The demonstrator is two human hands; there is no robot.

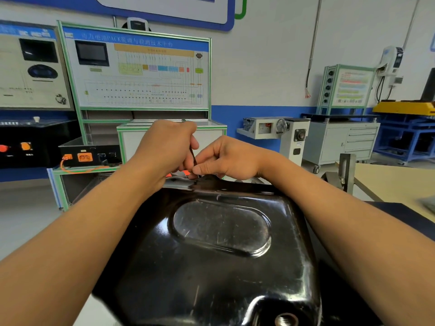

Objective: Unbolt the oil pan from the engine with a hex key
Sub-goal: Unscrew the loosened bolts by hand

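Observation:
The glossy black oil pan (219, 250) fills the lower middle of the view, with an oval recess on top and a threaded drain hole (286, 320) at the bottom edge. At the pan's far rim, my left hand (164, 149) is closed around the top of a thin dark hex key (193, 158) that stands nearly upright. My right hand (226, 158) pinches the key's lower end with thumb and fingers, right at the rim. The bolt under the key is hidden by my fingers.
A green-framed training board (136, 71) and a black box with orange connectors (89, 156) stand behind the pan. A wooden table top (395, 182) lies at the right, with a grey metal bracket (346, 170) near it. White cabinets stand further back.

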